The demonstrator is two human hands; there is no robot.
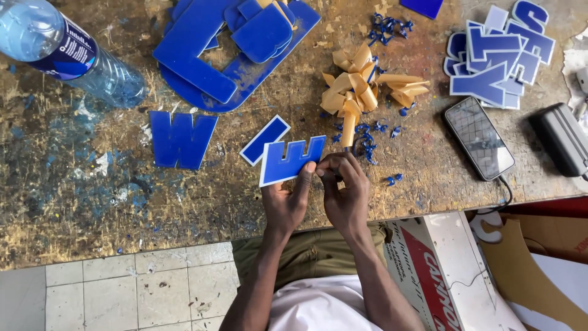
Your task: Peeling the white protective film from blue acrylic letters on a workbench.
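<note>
- Head view: I see my left hand (286,199) with its grip pinching the lower edge of a blue letter piece (291,159), held just above the near edge of the tabletop (79,202).
- My right hand (344,190) has its grip pressed together at the same piece's corner, fingertips touching it.
- A blue W-shaped letter (181,138) lies flat to the left; curled tan backing strips (358,89) lie beyond, with a phone (479,138) to the right.
</note>
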